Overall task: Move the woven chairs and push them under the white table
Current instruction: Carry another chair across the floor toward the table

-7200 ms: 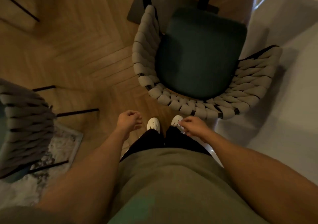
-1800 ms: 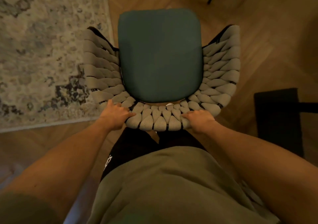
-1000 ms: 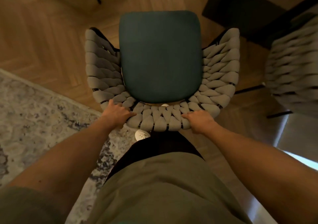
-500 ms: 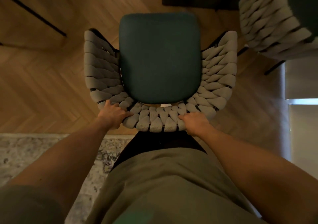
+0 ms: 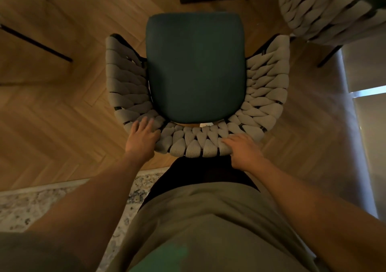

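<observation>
Down at the near edge of the backrest, the right hand has its fingers curled over the top of the woven band, gripping it from behind, knuckles toward the camera. The left hand lies differently: its fingers are spread and fairly straight, resting on the weave at the left corner of the curve, blurred at the tips, so whether they press or merely touch cannot be told.

Between and beyond the two hands sits the woven chair. Its back and sides form a horseshoe of thick grey-beige cords plaited over a thin black frame, wrapping round a dark teal seat cushion with rounded corners. A small white tag shows at the seam behind the cushion. The chair stands upright on a herringbone wooden floor, its open front facing away from the person, whose olive shirt fills the bottom of the view.

A second woven chair of the same make stands at the upper right, just beside the first one's right arm. A pale patterned rug lies lower left.
</observation>
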`<state>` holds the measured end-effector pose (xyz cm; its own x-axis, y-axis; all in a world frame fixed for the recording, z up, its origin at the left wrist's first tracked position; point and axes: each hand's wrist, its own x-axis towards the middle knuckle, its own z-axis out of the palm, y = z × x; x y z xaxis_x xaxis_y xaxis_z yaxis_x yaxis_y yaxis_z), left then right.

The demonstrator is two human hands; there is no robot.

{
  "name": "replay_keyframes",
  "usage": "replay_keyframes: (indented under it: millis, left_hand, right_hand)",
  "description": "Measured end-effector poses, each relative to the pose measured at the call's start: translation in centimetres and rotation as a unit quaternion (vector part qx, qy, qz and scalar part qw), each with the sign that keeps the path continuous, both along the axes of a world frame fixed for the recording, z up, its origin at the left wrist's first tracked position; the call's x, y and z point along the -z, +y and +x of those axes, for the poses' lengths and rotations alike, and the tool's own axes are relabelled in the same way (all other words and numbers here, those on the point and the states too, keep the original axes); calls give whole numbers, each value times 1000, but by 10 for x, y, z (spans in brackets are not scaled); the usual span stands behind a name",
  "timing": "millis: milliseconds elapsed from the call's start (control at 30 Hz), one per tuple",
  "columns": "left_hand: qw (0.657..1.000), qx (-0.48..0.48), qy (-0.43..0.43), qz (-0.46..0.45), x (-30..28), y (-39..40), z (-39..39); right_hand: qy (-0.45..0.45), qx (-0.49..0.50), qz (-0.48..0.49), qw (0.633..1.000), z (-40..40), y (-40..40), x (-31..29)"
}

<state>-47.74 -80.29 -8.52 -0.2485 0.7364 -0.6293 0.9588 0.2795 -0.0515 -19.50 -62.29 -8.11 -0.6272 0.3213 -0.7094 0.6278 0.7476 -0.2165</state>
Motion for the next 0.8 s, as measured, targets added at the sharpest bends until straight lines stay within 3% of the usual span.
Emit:
replay_keyframes:
  millis: [67,100,167,200,233,300,333,367,400,467,600,800]
  left_hand:
    - [983,-168,-11,68,-8,-8,13]
    - [958,-267,-22,106,-14,-10,19]
    - [860,-475,-68,171,-20,-13,31]
    - [784,-583,-112,183,-18,-14,36]
    - [680,-688,-174,183,-15,-14,39]
    - [463,-818,-305,154,-6,-11,43]
    - [401,-837,-343,145,-3,-10,44]
    - [372,-843,-357,152,1,-8,44]
    - [354,-847,-360,169,4,-6,44]
    - [342,-847,-353,200,5,-2,43]
    - [345,-843,-346,224,3,7,38]
    - [350,-838,-347,236,4,52,14]
  right_hand:
    - [87,125,-18,988,9,-9,-5]
    - [150,223,-7,963,13,-15,-8]
    - [214,451,53,865,12,-23,-20]
    - [202,559,73,801,9,-25,-24]
    - [175,652,55,735,7,-25,-24]
    - [147,790,-93,587,1,-22,-14]
    - [144,828,-170,515,-2,-19,-9]
    - [143,847,-207,469,-5,-15,-6]
    - [139,855,-216,451,-7,-10,-4]
    - [127,857,-202,456,-9,-3,-1]
    - [108,847,-182,488,-13,7,-1]
    - [129,842,-158,499,-34,51,10]
